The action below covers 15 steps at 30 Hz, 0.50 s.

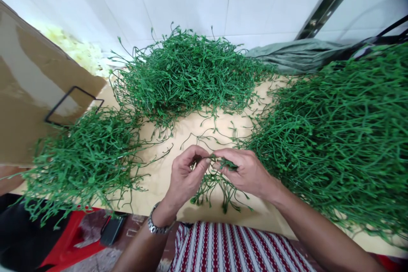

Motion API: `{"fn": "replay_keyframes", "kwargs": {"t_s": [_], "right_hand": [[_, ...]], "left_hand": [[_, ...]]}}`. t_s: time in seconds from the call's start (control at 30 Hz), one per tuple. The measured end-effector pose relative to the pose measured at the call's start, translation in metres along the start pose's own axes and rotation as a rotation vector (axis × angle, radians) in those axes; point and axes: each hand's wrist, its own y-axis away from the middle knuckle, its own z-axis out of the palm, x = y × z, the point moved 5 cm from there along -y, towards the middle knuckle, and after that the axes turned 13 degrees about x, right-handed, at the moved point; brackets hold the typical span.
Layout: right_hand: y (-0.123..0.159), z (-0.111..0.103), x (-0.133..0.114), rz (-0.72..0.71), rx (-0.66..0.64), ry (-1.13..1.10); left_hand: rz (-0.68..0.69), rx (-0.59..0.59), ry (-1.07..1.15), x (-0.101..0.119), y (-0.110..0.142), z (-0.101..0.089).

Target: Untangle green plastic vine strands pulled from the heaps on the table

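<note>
My left hand (188, 172), with a metal watch on its wrist, pinches thin green stems between thumb and forefinger. Facing it, my right hand (244, 172) closes thumb and fingers on the same small bunch of green stems (223, 189). The fingertips almost meet, and part of the bunch hangs below them over the tabletop (191, 129). These stems look artificial, with small forked tips. A few loose stems (204, 137) lie just beyond my hands. Right of my right hand spreads a large heap of green stems (344, 136).
Another stem heap (191, 72) lies by the white tiled wall (178, 0), and a third (86, 157) overhangs the table's left front. A cardboard box (32, 93) stands left. Another person's arm (11, 180) shows at the left edge, above a red stool (68, 238).
</note>
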Motion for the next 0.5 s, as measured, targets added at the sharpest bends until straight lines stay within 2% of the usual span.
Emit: {"fn": "replay_keyframes", "kwargs": {"t_s": [0.17,0.37,0.5], "right_hand": [[-0.001,0.000,0.006,0.187,-0.029,-0.032],[0.005,0.004,0.017,0.464,-0.066,-0.226],[0.005,0.004,0.018,0.534,-0.037,-0.296]], "left_hand": [[-0.022,-0.022,0.002,0.003,-0.003,0.004],[-0.068,-0.020,0.088,0.002,-0.006,0.008],[-0.152,-0.030,0.208,-0.003,-0.006,0.013]]}}
